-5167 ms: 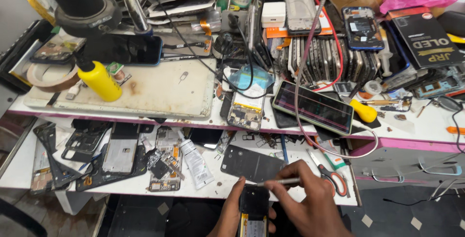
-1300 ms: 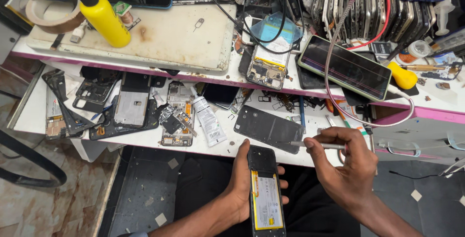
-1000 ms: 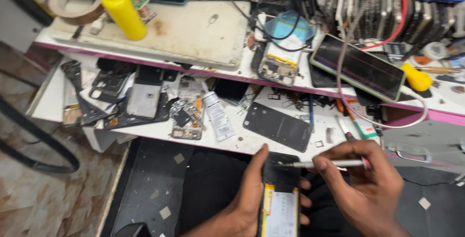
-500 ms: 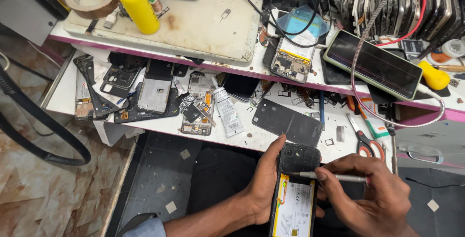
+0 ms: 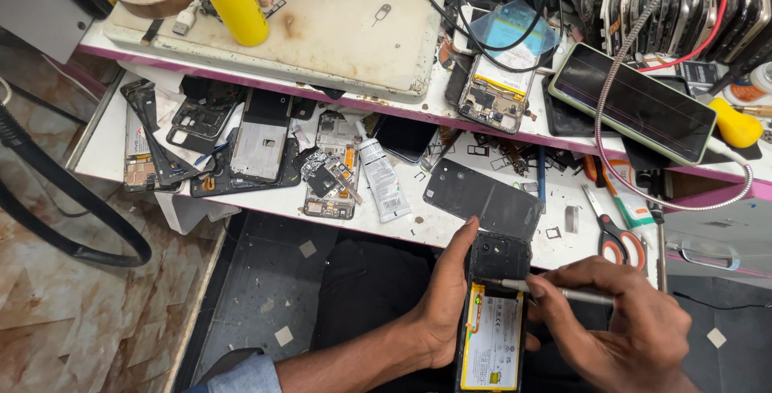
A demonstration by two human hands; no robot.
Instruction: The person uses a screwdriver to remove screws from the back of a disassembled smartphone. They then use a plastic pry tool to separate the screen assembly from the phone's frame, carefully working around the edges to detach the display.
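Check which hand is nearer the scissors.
Right. The right hand, gripping a thin metal tool, sits just below the scissors on the shelf. The left hand, holding the opened phone, is farther away, to their left.
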